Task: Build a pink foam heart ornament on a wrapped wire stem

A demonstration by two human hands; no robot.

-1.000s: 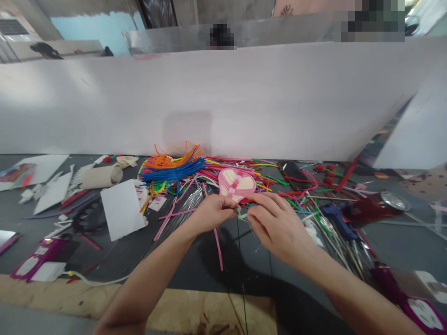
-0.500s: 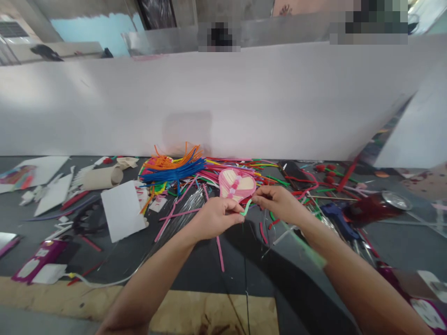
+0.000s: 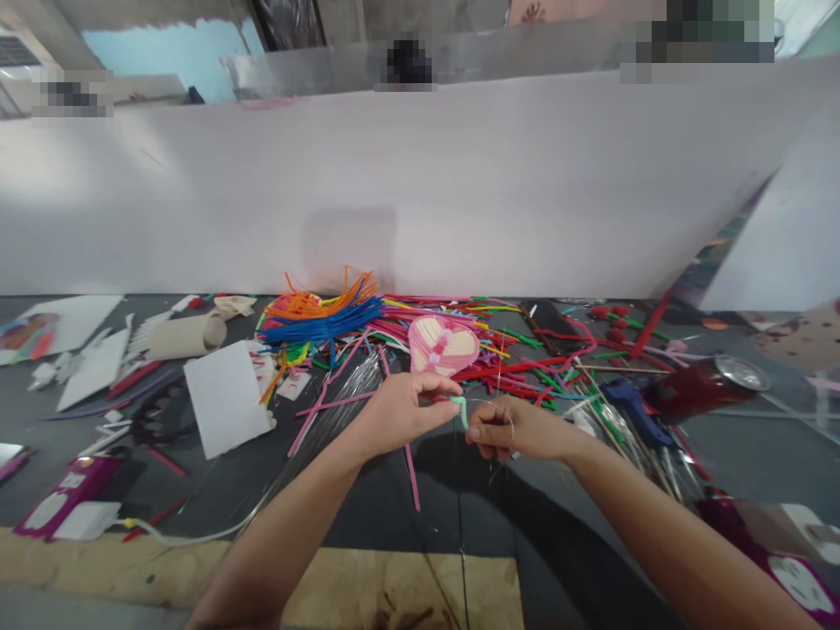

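- I have the left hand [image 3: 410,413] near the middle of the frame, its grip closed in a pinch, thumb and finger together on the upper end of a short green strip [image 3: 465,415].
- My right hand [image 3: 500,427] is just to the right, fingers curled in; its grip is closed too, fingertips on the lower end of that strip. A thin clear strand loops by these fingers; I cannot tell whether they hold it.
- The green strip sits between the two hands, bent near its top, raised over the dark table [image 3: 367,507].
- Just above the hands in the frame I see a pink and cream heart [image 3: 444,347] lying among loose coloured strips.
- Up and left of the heart, I have a blue bundle [image 3: 321,324] with an orange bundle [image 3: 332,297] beside it.
- Left of centre lie a white card [image 3: 225,402] and, above it, a cardboard tube [image 3: 185,336].
- At right, a blue-handled tool [image 3: 633,411] lies next to a red can [image 3: 689,391] tipped on its side.
- In the lower left corner area, I see a magenta block [image 3: 92,479] with a white cable.
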